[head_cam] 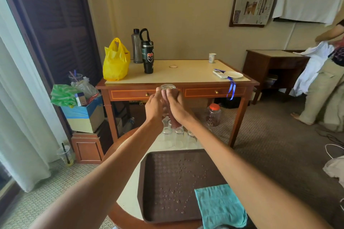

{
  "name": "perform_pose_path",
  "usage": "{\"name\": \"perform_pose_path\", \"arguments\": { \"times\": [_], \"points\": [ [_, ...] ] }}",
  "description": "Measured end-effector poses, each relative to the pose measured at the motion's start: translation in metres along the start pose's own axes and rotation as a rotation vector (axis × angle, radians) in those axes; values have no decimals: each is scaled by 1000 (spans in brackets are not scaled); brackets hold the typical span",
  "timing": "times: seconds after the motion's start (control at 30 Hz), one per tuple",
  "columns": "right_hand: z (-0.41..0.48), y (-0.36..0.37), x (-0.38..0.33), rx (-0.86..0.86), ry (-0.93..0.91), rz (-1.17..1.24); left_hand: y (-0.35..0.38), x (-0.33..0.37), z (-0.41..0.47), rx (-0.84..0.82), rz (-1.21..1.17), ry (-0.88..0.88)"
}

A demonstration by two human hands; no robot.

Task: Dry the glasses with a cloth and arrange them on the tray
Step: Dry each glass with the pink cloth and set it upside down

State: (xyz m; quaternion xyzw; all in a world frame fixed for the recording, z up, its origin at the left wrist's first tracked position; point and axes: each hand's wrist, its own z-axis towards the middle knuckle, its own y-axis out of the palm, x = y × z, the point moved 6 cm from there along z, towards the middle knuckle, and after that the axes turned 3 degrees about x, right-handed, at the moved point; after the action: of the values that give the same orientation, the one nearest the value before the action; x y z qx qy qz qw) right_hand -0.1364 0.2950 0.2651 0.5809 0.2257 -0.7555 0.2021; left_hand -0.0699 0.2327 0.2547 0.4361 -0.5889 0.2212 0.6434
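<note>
Left hand (pixel 154 106): clamped on a raised glass (pixel 167 87).
Right hand (pixel 176 106): clamped on a pink cloth (pixel 164 95) pressed against it.
Other glasses (pixel 178 137): grouped on the tabletop (pixel 128 204), at the tray's (pixel 167 182) 12 o'clock.
Teal cloth (pixel 219 206): laid at the tray's 5 o'clock.

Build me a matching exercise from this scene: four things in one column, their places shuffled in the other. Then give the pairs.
Things
1. teal cloth
2. held glass
3. yellow bag
4. waiting glasses

Places
A. at the left end of the desk
B. raised between the left hand and the right hand
C. over the near right corner of the tray
D. on the round table, beyond the tray

Pairs: 1-C, 2-B, 3-A, 4-D
</note>
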Motion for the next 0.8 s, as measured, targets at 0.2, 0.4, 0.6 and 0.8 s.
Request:
{"name": "perform_pose_path", "arguments": {
  "times": [0.2,0.4,0.6,0.8],
  "points": [
    [1,-13,-6,72,92,33,7,-5,-10,-38,-12,-14],
    [-18,-16,6,-35,190,-30,1,3,-5,3,0,4],
    [-25,-8,15,-30,99,-141,-4,5,4,10,-30,-13],
    [-3,-15,12,100,25,-45,8,1,-10,-29,-39,-24]
  ]
}}
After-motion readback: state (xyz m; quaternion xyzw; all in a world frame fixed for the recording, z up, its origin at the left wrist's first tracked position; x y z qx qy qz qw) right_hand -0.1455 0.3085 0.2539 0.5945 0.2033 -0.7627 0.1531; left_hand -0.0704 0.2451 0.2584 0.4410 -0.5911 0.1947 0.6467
